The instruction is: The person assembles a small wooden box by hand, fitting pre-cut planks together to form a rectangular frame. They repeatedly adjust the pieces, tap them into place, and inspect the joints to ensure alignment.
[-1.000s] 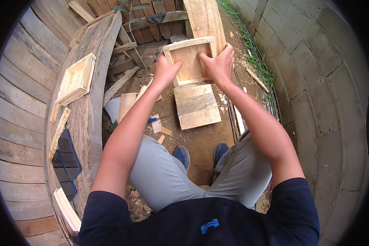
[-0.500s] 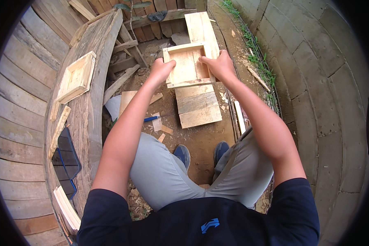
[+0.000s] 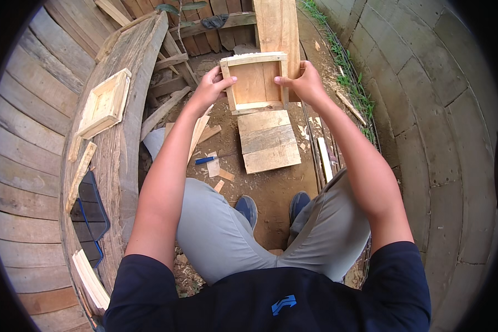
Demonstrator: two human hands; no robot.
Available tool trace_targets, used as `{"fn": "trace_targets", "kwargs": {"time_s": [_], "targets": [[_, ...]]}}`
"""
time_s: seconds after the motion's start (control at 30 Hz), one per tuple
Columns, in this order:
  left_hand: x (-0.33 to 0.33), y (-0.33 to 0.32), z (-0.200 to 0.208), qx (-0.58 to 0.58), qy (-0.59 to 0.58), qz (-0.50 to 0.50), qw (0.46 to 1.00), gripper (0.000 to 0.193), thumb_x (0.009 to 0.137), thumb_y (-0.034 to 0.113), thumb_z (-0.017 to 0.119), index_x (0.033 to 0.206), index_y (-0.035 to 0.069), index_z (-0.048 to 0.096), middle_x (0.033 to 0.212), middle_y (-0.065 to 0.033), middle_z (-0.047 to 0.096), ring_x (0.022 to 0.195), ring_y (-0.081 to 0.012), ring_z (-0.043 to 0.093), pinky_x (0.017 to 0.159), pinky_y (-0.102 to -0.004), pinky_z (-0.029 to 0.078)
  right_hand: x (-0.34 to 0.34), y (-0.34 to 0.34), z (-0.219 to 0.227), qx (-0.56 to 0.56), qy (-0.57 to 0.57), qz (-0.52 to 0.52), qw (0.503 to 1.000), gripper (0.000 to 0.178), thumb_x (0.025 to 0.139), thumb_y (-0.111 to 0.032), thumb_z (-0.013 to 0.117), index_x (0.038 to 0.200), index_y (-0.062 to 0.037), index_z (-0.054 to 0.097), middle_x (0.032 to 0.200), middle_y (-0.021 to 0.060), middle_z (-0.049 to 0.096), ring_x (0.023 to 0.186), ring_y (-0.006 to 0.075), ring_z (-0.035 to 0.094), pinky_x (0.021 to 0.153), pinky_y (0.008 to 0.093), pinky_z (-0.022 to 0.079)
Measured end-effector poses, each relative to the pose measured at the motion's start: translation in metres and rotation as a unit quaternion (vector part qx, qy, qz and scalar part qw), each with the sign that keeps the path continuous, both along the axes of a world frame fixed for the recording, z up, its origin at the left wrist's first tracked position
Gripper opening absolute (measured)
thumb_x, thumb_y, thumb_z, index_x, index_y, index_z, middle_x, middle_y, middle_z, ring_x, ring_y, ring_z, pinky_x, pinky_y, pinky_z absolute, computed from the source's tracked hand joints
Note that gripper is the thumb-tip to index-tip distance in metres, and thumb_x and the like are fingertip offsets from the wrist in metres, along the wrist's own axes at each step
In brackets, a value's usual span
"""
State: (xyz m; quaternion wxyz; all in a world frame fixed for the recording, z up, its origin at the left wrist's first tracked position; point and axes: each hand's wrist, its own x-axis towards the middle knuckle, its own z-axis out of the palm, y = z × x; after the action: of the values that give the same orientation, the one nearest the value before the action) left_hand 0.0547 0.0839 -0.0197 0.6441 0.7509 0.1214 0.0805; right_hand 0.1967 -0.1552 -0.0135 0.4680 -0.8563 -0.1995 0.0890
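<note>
A shallow square wooden frame is held out in front of me between both hands, tilted so its inside faces me. My left hand grips its left side, thumb over the inner edge and fingers behind. On the right side, my right hand grips it the same way, with its thumb on the inner edge. Behind the frame a long, wide board rises upward; whether the two are joined I cannot tell. Below the frame lies a square wooden slab with a greyer middle strip.
A blue-handled tool lies among wood scraps on the dirt. On the bench at left are a second shallow wooden box, wood strips and a dark blue-edged object. A block wall stands at right.
The frame has tipped up, its inside now facing me more. The long board behind it has swung up and reaches the top of the view. Both hands have kept their hold.
</note>
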Motion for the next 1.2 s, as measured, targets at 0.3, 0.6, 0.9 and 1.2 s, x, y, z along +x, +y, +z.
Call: {"fn": "trace_targets", "kwargs": {"time_s": [0.3,0.6,0.9,1.2], "targets": [[0.001,0.005,-0.004,0.022,-0.128,-0.064,0.990,0.063,0.080,0.008,0.087,0.134,0.004,0.055,0.130,-0.0090,0.066,0.122,-0.0178,0.061,0.108,-0.0344,0.047,0.012,-0.003,-0.008,0.040,-0.072,0.002,0.997,0.080,0.072,-0.021,0.094,0.132,0.0019,0.047,0.128,0.0205,0.064,0.121,0.0319,0.063,0.103,0.0429,0.050],[0.006,-0.001,0.002,0.100,-0.190,-0.051,0.975,0.052,0.071,-0.002,0.089,0.115,0.005,0.063,0.118,-0.0032,0.070,0.117,-0.0142,0.063,0.111,-0.0331,0.046,0.019,0.001,-0.017,0.105,-0.165,0.005,0.981,0.086,0.069,-0.011,0.094,0.138,-0.0059,0.043,0.137,0.0205,0.061,0.131,0.0355,0.057,0.108,0.0451,0.048],[0.008,-0.005,0.002,0.135,-0.171,-0.053,0.975,0.047,0.072,-0.009,0.085,0.109,0.006,0.060,0.137,-0.0100,0.064,0.133,-0.0195,0.056,0.119,-0.0370,0.039,0.019,0.000,-0.015,0.065,-0.168,-0.030,0.983,0.077,0.068,-0.010,0.094,0.130,-0.0046,0.048,0.132,0.0193,0.063,0.127,0.0340,0.060,0.106,0.0453,0.050],[0.008,-0.017,0.012,0.229,-0.232,-0.001,0.945,0.041,0.075,-0.009,0.080,0.107,0.006,0.061,0.137,-0.0100,0.066,0.133,-0.0230,0.058,0.117,-0.0378,0.042,0.026,-0.008,-0.017,0.239,-0.339,0.048,0.909,0.045,0.084,-0.008,0.076,0.122,-0.0064,0.051,0.114,0.0058,0.055,0.106,0.0157,0.054,0.098,0.0274,0.045]]}}
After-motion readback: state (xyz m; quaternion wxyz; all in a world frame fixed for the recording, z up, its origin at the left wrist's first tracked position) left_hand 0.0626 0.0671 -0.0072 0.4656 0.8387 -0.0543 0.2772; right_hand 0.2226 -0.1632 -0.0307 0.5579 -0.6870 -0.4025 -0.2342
